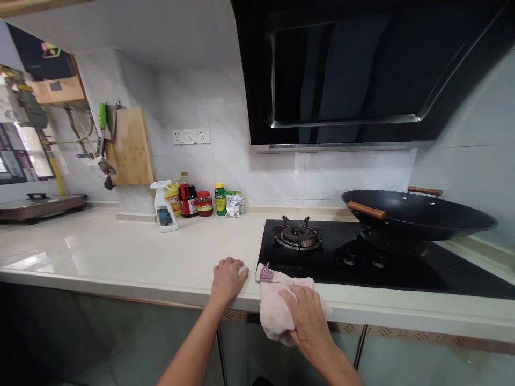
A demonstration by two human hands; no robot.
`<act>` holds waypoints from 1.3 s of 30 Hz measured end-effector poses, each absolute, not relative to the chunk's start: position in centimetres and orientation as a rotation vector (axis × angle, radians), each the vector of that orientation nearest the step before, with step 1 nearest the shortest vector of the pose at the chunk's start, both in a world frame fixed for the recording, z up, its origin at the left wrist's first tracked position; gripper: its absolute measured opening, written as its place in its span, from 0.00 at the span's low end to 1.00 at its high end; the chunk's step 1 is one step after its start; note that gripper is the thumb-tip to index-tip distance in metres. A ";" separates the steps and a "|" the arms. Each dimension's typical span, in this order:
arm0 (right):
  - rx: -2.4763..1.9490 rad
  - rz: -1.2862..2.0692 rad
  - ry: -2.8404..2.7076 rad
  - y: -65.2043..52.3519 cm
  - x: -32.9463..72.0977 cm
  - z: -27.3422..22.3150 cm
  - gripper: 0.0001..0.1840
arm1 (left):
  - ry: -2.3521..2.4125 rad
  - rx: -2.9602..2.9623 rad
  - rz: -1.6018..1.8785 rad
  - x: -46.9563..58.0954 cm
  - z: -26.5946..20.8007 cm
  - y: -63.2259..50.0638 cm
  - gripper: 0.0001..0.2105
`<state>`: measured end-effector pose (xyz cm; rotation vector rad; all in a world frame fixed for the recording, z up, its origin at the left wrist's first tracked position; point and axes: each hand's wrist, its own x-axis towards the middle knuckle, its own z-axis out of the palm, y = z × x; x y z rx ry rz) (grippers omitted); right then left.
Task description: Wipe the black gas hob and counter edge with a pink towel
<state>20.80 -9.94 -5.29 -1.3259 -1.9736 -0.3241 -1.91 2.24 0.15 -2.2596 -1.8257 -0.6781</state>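
In the head view, a pale pink dishcloth [276, 311] lies across the front lip of the white countertop [100, 252], its upper corner with a purple patch at the near left corner of the black gas hob [422, 277] and its lower part hanging in front of the cabinet doors.

As for progress, the cloth is already in use at the counter edge, by the look of it; how much surface it has covered cannot be told. The wok [422, 217] sits over the right burner, so the glass beneath it looks hard to reach, while the left burner [300, 236] stands uncovered. The white spray bottle [164, 209] stands upright on the counter, well apart from both hands.

The right hand [309, 316] reaches in from below, palm down over the cloth, fingers bent and closed around its folds; the thumb is mostly hidden. The left hand [229, 279] appears to rest palm down on the countertop just left of the cloth, fingers loosely curled and partly spread, with nothing visible in them.
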 end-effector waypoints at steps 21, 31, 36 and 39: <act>-1.761 0.064 -1.957 -4.1 22.9 -0.3 0.45 | -1.835 -2.279 -0.649 -1.7 0.7 2.0 0.16; -1.452 0.142 -2.142 -2.7 15.7 1.1 0.34 | -1.804 -2.353 -0.550 -2.9 0.8 2.2 0.18; -1.466 0.137 -2.101 -3.6 19.8 0.8 0.29 | -1.864 -2.303 -0.672 -2.7 0.4 2.9 0.15; -1.563 0.079 -1.999 -5.3 23.9 0.4 0.27 | -1.867 -2.305 -0.732 -2.7 0.1 3.3 0.16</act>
